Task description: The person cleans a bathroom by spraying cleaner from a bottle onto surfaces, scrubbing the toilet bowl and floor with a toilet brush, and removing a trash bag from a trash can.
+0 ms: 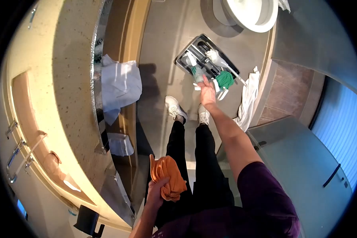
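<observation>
My left hand (158,191) is closed around a folded orange cloth (168,176) in front of my legs. Stretched forward, my right hand (208,93) is at the near side of a black cleaning caddy (181,52) on the floor. Its fingers close on a pale translucent spray bottle (197,74) at the caddy's edge; the fingertips are partly hidden. Beside that hand, a bundle of green cloth or scrubbing material (225,80) sits at the caddy's right end. A white-headed brush (215,56) lies across the caddy, its handle sticking out over the rim.
A white toilet (261,23) stands beyond the caddy. To the right, a crumpled white towel (248,97) lies on the floor by a glass door (301,154). White towels (122,83) hang from a shelf under the stone counter (73,75) on the left.
</observation>
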Motion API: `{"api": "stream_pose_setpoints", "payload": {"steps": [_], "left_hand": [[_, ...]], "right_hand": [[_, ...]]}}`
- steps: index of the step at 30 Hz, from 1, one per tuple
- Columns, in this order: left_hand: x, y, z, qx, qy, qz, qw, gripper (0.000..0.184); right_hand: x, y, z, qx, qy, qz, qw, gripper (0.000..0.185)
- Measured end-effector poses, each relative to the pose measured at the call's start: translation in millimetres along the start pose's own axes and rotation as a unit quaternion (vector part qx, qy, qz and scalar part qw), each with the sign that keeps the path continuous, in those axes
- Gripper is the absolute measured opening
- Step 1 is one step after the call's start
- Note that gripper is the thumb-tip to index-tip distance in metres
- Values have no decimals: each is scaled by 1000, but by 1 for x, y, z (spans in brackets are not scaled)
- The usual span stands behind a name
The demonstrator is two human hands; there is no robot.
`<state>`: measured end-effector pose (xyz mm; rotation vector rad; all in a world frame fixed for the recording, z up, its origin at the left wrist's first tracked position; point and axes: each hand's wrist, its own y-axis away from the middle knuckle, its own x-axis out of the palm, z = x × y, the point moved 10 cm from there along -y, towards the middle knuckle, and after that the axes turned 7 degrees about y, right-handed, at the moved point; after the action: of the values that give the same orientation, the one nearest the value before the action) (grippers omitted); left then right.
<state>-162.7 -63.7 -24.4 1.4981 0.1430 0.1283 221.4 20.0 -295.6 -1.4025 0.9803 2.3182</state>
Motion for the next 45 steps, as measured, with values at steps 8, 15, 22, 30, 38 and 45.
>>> {"api": "stream_pose_setpoints", "payload": {"steps": [8, 15, 22, 30, 38, 45], "left_hand": [[-5, -11, -4, -5, 36, -6, 999, 47], [-14, -23, 2, 4, 9, -3, 1000, 48], [-15, -28, 7, 9, 16, -17, 1000, 49], [23, 0, 13, 46, 66, 46, 996, 49], [48, 44, 48, 48, 322, 228, 918, 38], [50, 136, 65, 124, 249, 262, 924, 45]], "right_hand": [[57, -18, 7, -80, 151, -24, 985, 23], [83, -24, 3, -112, 184, 8, 976, 27], [80, -47, -16, -68, 144, 43, 986, 36], [35, 51, 34, -44, -7, 182, 982, 23], [-138, 299, 202, -261, -382, 416, 783, 56], [-212, 340, 203, -268, -346, 452, 778, 53]]}}
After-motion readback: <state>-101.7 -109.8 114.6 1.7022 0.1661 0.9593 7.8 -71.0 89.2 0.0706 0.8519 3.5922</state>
